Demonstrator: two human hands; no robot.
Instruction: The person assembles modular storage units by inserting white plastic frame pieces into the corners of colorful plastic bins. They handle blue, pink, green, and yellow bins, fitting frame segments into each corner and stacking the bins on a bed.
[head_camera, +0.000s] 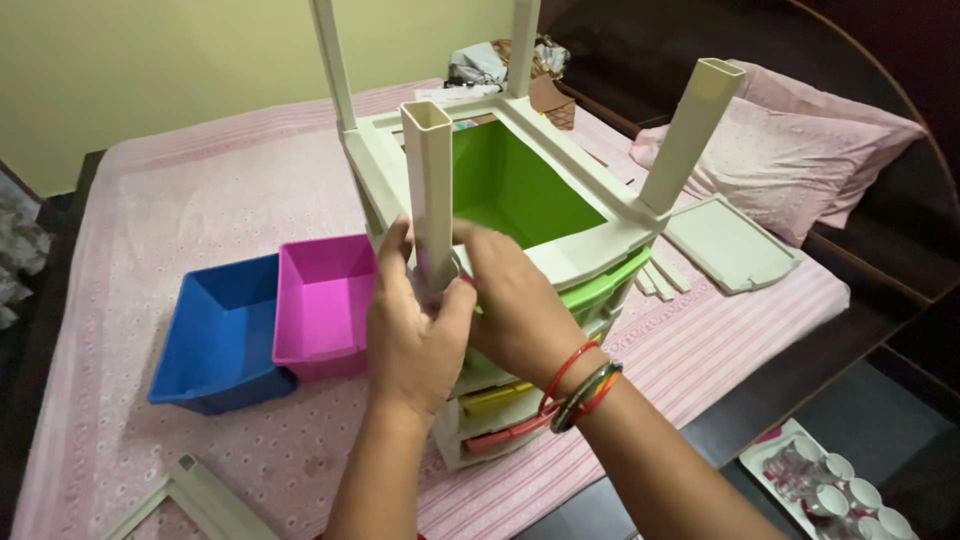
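- A cream frame piece (195, 495) lay at the lower left corner of the bed, on the pink patterned bedsheet (150, 200).
- A blue drawer bin (215, 340) sat open side up on the sheet, touching a magenta drawer bin (320, 300) just to its right.
- The left hand (405, 330) rose from the bottom edge, forearm near upright, fingers curled and clasped around the lower part of the near cream post (430, 185), thumb pressed on the post's side facing the camera.
- That post was a hollow square tube standing upright at the near corner of the cream drawer frame (590, 250), its open end toward the camera.
- The right hand (515, 305) came in from the lower right, wrist bent inward, fingers wrapped on the same post from the opposite side, just touching the left hand; red and green bangles (580, 385) sat on its wrist.
- The frame stood on the bed's near edge and held a green drawer (520, 190) at the top, with yellow and red drawer fronts below, partly hidden by the arms.
- Three more posts stood at the other corners, the right one (695, 130) tilted outward.
- A flat cream panel (730, 245) lay right of the frame, near loose cream strips (660, 275).
- Pink pillows (800, 150) lay at the far right against a dark headboard.
- A tray of white cups (830, 485) sat on the floor at the lower right.
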